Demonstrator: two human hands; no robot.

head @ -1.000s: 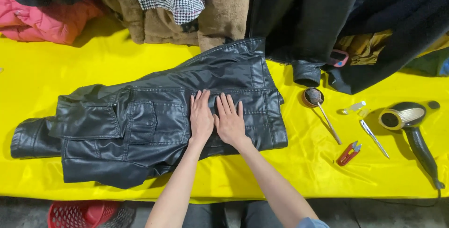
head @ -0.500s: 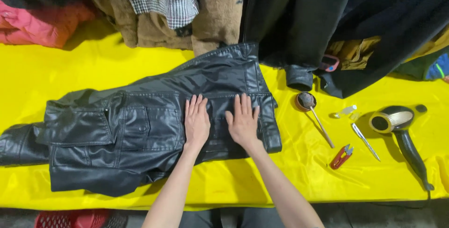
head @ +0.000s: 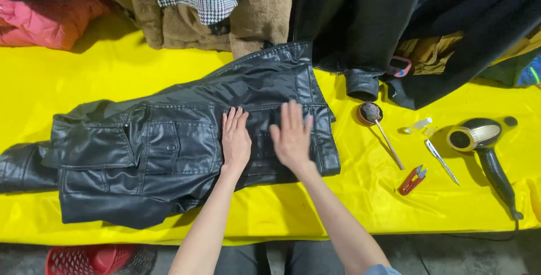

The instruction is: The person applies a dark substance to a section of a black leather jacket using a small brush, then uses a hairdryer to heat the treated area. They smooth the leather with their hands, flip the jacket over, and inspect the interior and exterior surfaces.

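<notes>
Pressing flat, fingers spread, left hand [head: 235,138] and right hand [head: 292,137] rest on the glossy, creased black leather jacket [head: 169,151].

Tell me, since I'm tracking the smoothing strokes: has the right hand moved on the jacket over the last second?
Yes. The right hand has slid right, away from the left hand, toward the black jacket's right edge.
</notes>
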